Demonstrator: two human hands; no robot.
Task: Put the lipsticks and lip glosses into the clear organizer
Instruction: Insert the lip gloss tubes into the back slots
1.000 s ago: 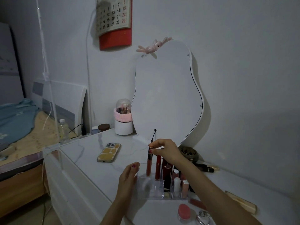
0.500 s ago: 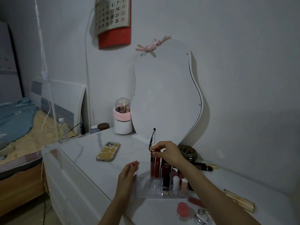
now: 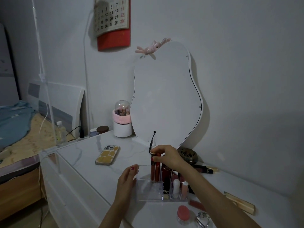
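since a second ago the red lip gloss (image 3: 152, 168) has gone down into the clear organizer (image 3: 148, 191): then it hung above the rim, now it stands upright in a back slot, touching a second red tube (image 3: 157, 170) just to its right. the right hand (image 3: 167, 156) has come down with it and still pinches the cap between thumb and fingertips (image 3: 153, 153). the left hand (image 3: 127, 180) has stayed where it was, fingers laid flat and pressed against the organizer's left wall, holding nothing else.

to the right of the pinch, more tubes stand in the organizer's other slots, a white one (image 3: 176, 186) and a pink one (image 3: 184, 188) in the front row. the compartment just below the pinch looks bare. the right forearm crosses over the tubes at the back and hides part of them. one gloss (image 3: 196, 204) lies on the white dresser top (image 3: 85, 162) near the organizer's right front corner, and another dark tube (image 3: 204, 169) lies behind the arm. a phone (image 3: 107, 155) lies face down well to the left of the pinch. a wavy mirror (image 3: 166, 96) leans on the wall behind, with a thin black wire (image 3: 152, 139) rising just above the pinching fingers. a small pink jar (image 3: 183, 213) sits in front of the organizer.
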